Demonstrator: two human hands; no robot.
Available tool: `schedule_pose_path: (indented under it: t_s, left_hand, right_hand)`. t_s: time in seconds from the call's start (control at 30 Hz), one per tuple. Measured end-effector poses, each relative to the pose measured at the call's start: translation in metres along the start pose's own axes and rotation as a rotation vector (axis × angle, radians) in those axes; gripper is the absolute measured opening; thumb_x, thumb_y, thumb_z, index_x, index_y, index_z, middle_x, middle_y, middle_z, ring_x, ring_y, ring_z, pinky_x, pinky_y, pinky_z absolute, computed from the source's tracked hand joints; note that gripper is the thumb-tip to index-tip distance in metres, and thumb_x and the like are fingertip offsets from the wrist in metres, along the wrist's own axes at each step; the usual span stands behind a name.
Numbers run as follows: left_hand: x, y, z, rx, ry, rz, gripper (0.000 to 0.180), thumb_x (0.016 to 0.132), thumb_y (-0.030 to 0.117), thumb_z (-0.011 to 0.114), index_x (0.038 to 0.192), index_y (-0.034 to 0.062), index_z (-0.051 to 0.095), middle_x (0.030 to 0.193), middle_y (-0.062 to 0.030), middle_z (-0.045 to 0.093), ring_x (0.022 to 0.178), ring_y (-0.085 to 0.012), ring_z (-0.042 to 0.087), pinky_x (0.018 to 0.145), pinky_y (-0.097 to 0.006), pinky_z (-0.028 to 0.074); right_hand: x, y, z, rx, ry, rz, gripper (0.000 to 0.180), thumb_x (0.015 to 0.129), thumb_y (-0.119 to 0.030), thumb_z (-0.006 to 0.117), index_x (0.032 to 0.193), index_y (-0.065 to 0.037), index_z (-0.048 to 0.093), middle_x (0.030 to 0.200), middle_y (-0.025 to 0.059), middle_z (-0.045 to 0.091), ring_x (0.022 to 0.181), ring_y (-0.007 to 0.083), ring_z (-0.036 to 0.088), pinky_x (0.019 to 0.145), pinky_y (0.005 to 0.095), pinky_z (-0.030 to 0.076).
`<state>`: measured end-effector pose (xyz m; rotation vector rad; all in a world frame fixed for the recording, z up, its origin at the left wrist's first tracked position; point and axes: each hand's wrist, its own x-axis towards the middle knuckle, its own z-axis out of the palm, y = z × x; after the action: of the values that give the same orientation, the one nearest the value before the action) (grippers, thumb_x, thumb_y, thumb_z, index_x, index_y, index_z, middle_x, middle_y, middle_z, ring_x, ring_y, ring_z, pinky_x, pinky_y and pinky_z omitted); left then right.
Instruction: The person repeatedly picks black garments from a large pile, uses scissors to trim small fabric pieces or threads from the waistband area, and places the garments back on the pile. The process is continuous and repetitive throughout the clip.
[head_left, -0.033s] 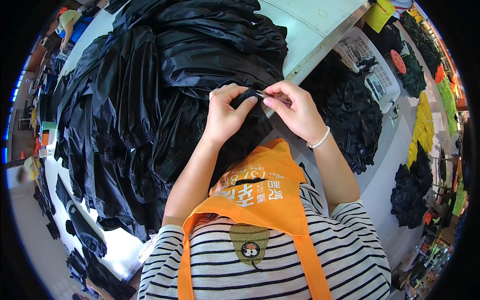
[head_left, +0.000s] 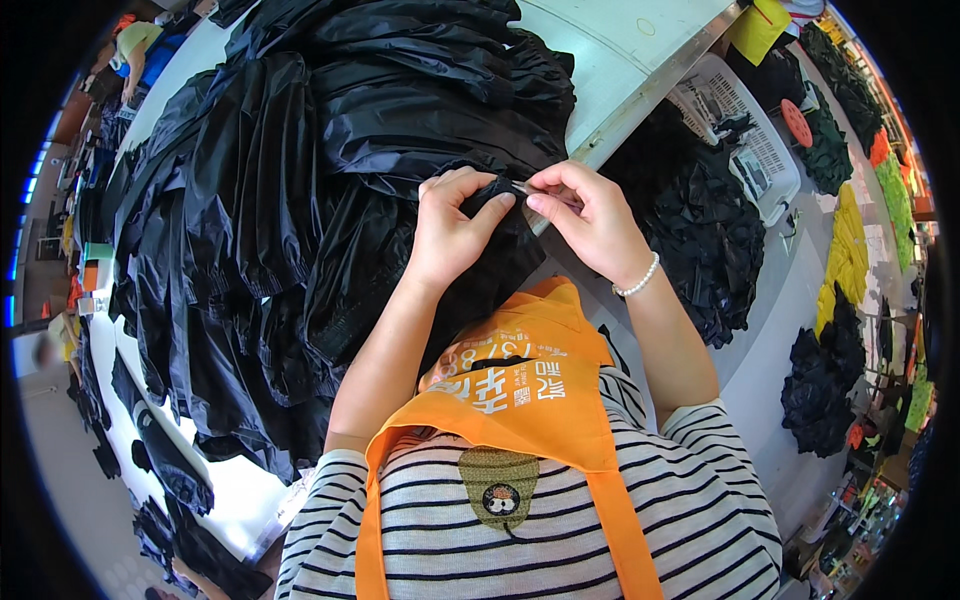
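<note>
Left hand (head_left: 450, 225): I see it pinching cloth (head_left: 487, 200) mid-frame, probably to steady it.
Right hand (head_left: 595, 225): fingertips closed on a metal tool (head_left: 521, 188) by the cloth, likely for control.
Pile (head_left: 255, 170): upper left, easy reach I guess.

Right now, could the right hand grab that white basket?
Probably not easily: the right hand is pinching a small metal tool, and a dark pile lies between that hand and the basket.
</note>
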<state>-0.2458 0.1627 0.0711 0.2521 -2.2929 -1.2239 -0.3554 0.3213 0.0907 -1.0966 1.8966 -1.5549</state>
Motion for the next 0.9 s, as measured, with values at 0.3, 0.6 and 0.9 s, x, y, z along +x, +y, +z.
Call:
schedule_pose_path:
  t_s: [0.3,0.6,0.9]
  left_hand:
    - [-0.0008,-0.0006,0.0003,0.024,-0.002,0.017,0.012,0.077,0.006,0.071,0.084,-0.0023,0.065,0.073,-0.0090,0.063,0.068,-0.0198,0.060,0.067,-0.029,0.045]
    - [-0.0011,0.0015,0.0006,0.055,-0.012,0.077,0.013,0.075,0.007,0.072,0.084,-0.0009,0.066,0.074,-0.0100,0.064,0.068,-0.0225,0.061,0.066,-0.030,0.045]
    - [-0.0012,0.0019,-0.0001,0.035,-0.012,0.078,0.014,0.075,0.007,0.072,0.085,-0.0017,0.066,0.074,-0.0099,0.063,0.069,-0.0218,0.061,0.066,-0.030,0.044]
  right_hand:
    - [0.0002,0.0022,-0.0009,0.058,-0.016,-0.039,0.017,0.083,-0.004,0.069,0.096,0.001,0.061,0.089,0.0062,0.060,0.077,0.0113,0.059,0.070,0.0233,0.049]
    - [0.0048,0.0012,0.0056,0.036,-0.002,-0.062,0.017,0.082,-0.005,0.069,0.096,0.001,0.062,0.086,0.0062,0.060,0.073,0.0112,0.058,0.066,0.0233,0.048]
    - [0.0042,0.0025,0.0084,0.041,0.029,-0.070,0.016,0.082,-0.005,0.069,0.095,0.001,0.062,0.083,0.0061,0.060,0.069,0.0114,0.056,0.064,0.0232,0.047]
